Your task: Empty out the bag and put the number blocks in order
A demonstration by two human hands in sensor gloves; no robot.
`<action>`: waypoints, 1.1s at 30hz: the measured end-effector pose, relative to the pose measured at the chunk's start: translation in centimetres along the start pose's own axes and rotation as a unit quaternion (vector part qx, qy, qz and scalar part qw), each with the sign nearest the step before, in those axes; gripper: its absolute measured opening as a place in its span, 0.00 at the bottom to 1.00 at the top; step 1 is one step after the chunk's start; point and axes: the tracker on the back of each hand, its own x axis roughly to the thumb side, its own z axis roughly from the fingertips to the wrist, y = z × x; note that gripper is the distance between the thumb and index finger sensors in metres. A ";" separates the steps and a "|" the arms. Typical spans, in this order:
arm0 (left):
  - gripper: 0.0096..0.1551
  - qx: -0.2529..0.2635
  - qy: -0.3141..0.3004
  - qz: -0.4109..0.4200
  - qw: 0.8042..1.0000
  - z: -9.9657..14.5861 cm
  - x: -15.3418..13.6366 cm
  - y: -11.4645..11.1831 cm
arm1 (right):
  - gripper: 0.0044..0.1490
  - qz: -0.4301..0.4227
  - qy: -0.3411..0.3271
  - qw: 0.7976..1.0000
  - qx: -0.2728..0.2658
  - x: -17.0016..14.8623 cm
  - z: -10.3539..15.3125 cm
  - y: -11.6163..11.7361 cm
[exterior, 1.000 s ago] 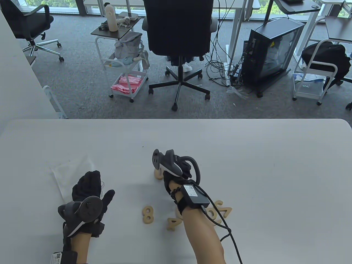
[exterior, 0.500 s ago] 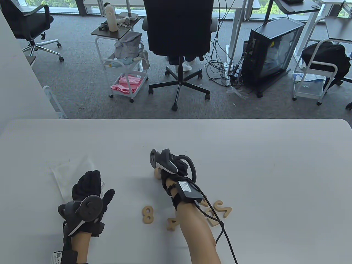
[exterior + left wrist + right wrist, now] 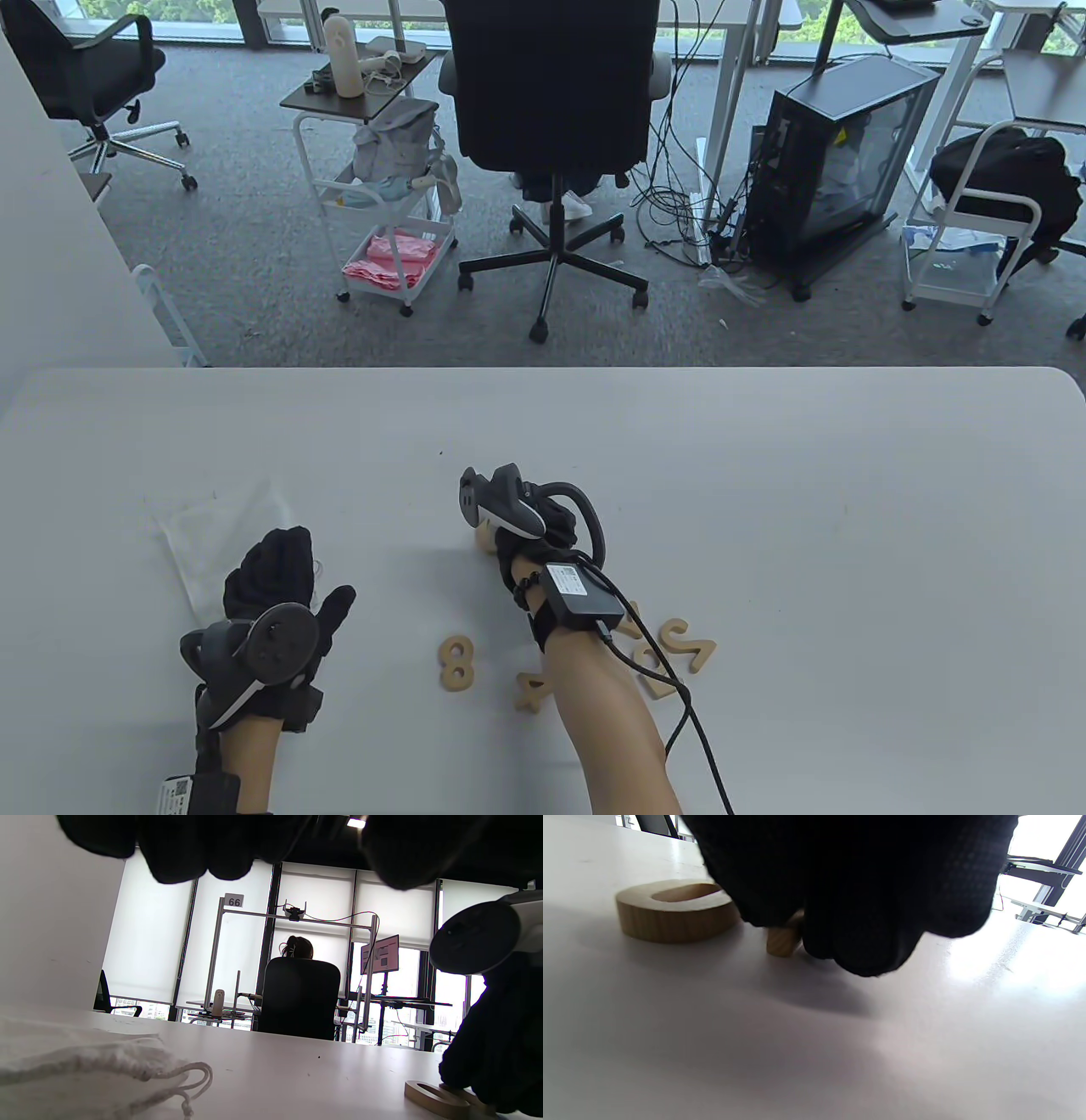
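Note:
My right hand point(image 3: 543, 522) is at the table's middle, fingers curled down onto a small wooden number block point(image 3: 784, 940) that lies on the table. A ring-shaped wooden block point(image 3: 674, 910) lies just beside it and also shows in the left wrist view point(image 3: 437, 1098). In the table view these blocks point(image 3: 484, 539) peek out at the hand's left. My left hand point(image 3: 284, 586) rests open on the table, fingers at the edge of the flat white drawstring bag point(image 3: 216, 526). A wooden 8 point(image 3: 456, 664), a 4 point(image 3: 533, 692) and a 7 point(image 3: 694, 649) lie nearer me.
More wooden number blocks point(image 3: 655, 664) lie in a loose cluster by the 7, partly hidden under my right forearm and its cable. The bag's cord point(image 3: 191, 1082) trails on the white table point(image 3: 848, 509). Office chairs and carts stand beyond the far edge.
My right hand has shifted a little to the left and covers more of the blocks under it. The left hand and bag have not moved.

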 end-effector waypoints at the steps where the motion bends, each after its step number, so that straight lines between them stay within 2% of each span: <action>1: 0.51 0.000 0.000 0.000 1.000 0.0 0.0 0.0 | 0.29 0.003 -0.001 1.000 -0.001 0.0 0.0 0.0; 13: 0.52 -0.001 0.003 0.002 1.000 0.0 -0.1 0.0 | 0.30 0.014 -0.009 1.000 -0.012 -0.1 -0.1 -0.1; 19: 0.52 -0.003 0.003 0.004 1.000 0.0 -0.2 0.0 | 0.31 0.027 -0.019 0.999 -0.033 -0.9 1.0 -1.4; 24: 0.52 -0.005 0.001 0.002 1.000 0.0 -0.1 -0.1 | 0.34 -0.018 -0.053 0.996 -0.064 -3.5 4.2 -3.9; 25: 0.52 -0.006 0.000 0.002 1.000 0.0 -0.1 -0.1 | 0.35 -0.035 -0.068 0.995 -0.069 -4.5 5.7 -4.5; 27: 0.52 -0.007 -0.002 0.001 1.000 -0.1 0.0 -0.1 | 0.38 -0.052 -0.098 0.992 -0.066 -5.9 7.6 -5.0; 32: 0.52 -0.009 -0.006 0.000 1.000 0.0 0.1 -0.2 | 0.42 -0.099 -0.112 0.985 -0.086 -10.2 12.8 -5.3; 33: 0.52 -0.009 -0.007 0.000 1.000 0.0 0.1 -0.2 | 0.42 -0.105 -0.111 0.984 -0.087 -10.5 13.2 -5.2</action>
